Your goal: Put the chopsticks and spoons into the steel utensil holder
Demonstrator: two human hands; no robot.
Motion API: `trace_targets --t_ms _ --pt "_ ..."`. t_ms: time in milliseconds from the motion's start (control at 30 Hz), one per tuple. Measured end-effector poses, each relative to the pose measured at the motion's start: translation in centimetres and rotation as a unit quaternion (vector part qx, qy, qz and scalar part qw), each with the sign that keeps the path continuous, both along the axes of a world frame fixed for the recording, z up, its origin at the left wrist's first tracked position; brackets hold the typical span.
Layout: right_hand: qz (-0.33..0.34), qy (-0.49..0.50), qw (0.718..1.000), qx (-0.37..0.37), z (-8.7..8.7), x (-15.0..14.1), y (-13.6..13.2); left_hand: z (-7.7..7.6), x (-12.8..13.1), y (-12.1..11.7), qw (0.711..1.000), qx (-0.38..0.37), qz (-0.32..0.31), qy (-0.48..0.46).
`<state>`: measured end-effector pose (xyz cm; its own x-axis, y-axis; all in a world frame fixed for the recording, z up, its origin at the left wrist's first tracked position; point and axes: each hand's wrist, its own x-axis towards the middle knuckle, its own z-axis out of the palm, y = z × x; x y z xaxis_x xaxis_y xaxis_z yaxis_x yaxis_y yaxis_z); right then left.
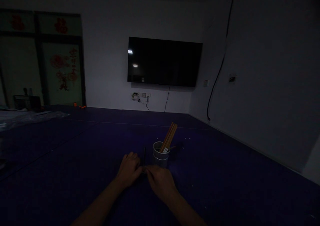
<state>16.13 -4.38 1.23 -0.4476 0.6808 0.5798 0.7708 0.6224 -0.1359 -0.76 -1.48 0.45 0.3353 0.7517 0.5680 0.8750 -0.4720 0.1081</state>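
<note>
In the dim light, my left hand (pixel 129 168) rests low over the purple-blue surface with its fingers curled and its thumb pointing inward. My right hand (pixel 161 181) is closed too, and its fingertips meet my left thumb. From the spot where they meet, a thin dark stick (pixel 144 154) points up and away; its lower end is pinched between the hands and partly hidden. Just beyond my right hand stands a grey metal cup (pixel 160 156), its base hidden behind that hand. Several wooden sticks (pixel 169 136) lean in the cup beside a small white object (pixel 165 150).
Small white scraps (pixel 183 148) dot the purple-blue surface (pixel 100 146) to the right of the cup. Clear plastic sheeting (pixel 37 116) lies at the far left. A wall-mounted television (pixel 165 62) and a hanging black cable (pixel 220 71) are at the back.
</note>
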Motion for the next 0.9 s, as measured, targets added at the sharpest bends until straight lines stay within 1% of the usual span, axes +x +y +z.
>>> trace_targets --t_ms 100,200,400,467,567,767,833,900 --pt "-0.006 -0.044 0.998 -0.032 -0.6 -0.2 0.2 -0.1 -0.2 0.4 0.999 0.03 0.031 -0.026" --pt "-0.009 -0.072 0.997 -0.034 -1.1 -0.3 0.3 -0.4 0.0 0.8 0.996 0.055 0.053 -0.041" --pt "-0.048 -0.155 0.987 -0.005 -1.4 -1.2 1.0 -0.5 0.5 0.7 0.997 0.054 0.043 -0.047" --pt "-0.046 -0.184 0.982 0.011 -1.5 -1.4 1.3 -0.5 0.6 0.6 0.997 0.05 0.042 -0.051" --pt "-0.023 -0.191 0.98 0.044 -1.7 -1.5 1.5 -0.5 0.6 0.5 0.996 0.05 0.035 -0.064" --pt "0.031 -0.149 0.975 0.161 -2.6 -0.9 1.7 -0.7 0.6 0.8 0.995 0.031 0.036 -0.091" --pt "0.05 -0.135 0.969 0.199 -2.8 -0.7 1.8 -0.8 0.7 0.9 0.993 0.023 0.02 -0.117" --pt "0.069 -0.123 0.962 0.233 -2.9 -0.6 1.9 -0.8 0.8 1.0 0.988 0.01 -0.009 -0.153"
